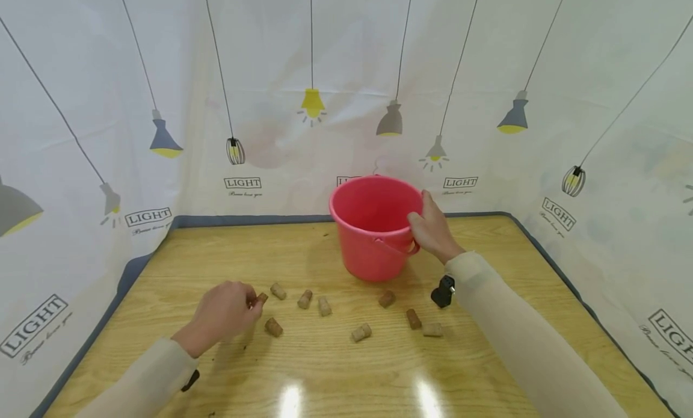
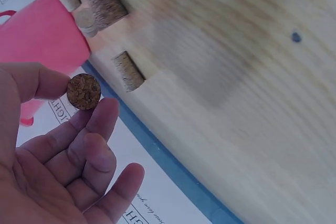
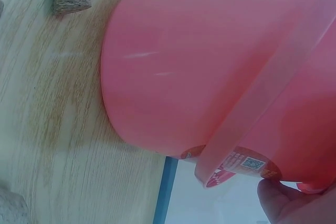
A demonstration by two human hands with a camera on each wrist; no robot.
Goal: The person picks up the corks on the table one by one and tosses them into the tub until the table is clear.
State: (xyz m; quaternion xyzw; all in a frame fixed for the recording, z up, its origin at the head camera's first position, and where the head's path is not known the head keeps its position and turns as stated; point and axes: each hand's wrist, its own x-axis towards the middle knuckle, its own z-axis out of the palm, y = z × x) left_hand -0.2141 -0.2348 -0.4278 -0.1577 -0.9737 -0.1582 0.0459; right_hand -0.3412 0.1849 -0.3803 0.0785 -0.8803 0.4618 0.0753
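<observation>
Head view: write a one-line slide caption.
Left hand pinches a cork while the right hand grips a red bucket by its rim, other corks scattered on the wooden table.

White sheeting (image 1: 357,45), creased, nine through three o'clock, printed with hanging lamps (image 1: 390,118); yellow printed lamp (image 1: 312,99), eleven o'clock; blue border (image 1: 254,220) along its foot; wood-grain tabletop (image 1: 335,370), two glare patches (image 1: 290,400), six o'clock

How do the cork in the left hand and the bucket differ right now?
Color: the cork is speckled brown, while the bucket is pinkish red.
Size: the cork is small enough to pinch; the bucket is far larger.
Hold: the left hand pinches the cork, while the right hand grips the bucket at its rim.
Shared: each is held by one hand.
</observation>
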